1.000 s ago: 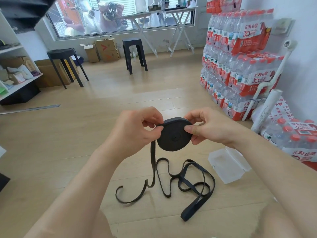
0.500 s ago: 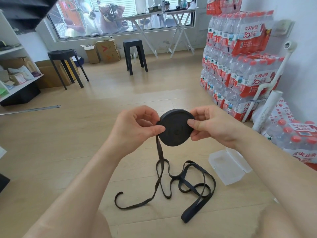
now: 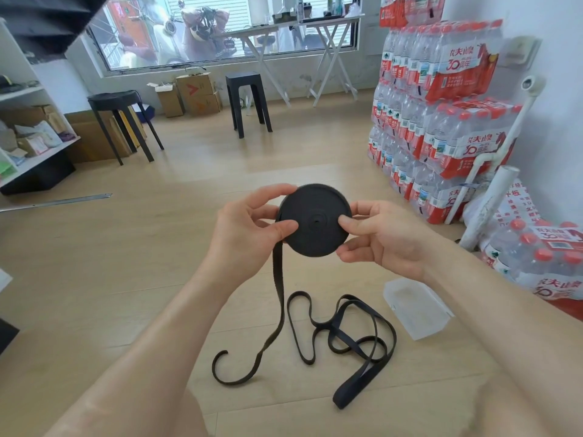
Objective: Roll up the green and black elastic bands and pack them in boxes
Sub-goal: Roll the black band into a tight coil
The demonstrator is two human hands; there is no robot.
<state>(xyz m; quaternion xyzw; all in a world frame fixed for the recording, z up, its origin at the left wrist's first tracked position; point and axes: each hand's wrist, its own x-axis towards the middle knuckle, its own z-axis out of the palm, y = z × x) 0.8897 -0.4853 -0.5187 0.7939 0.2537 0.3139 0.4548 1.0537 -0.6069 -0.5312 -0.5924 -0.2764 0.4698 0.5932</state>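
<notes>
Your left hand point(image 3: 249, 228) and your right hand point(image 3: 378, 238) both grip the black roll point(image 3: 315, 220) of elastic band, thumbs pressed on its flat face, other fingers curled behind the rim. From the roll's left edge the loose band point(image 3: 315, 329) hangs down and lies in loops on the wooden floor point(image 3: 94, 279). Near the loops, to the right, sits a clear plastic box point(image 3: 416, 307). Farther, packs of water bottles point(image 3: 441, 121) stand against the wall.

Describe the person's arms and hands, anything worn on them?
Both forearms are bare to the frame's edge: no sleeves, gloves, watch or bracelets show. The left hand and right hand carry no visible rings, and the fingernails look short and unpainted.
</notes>
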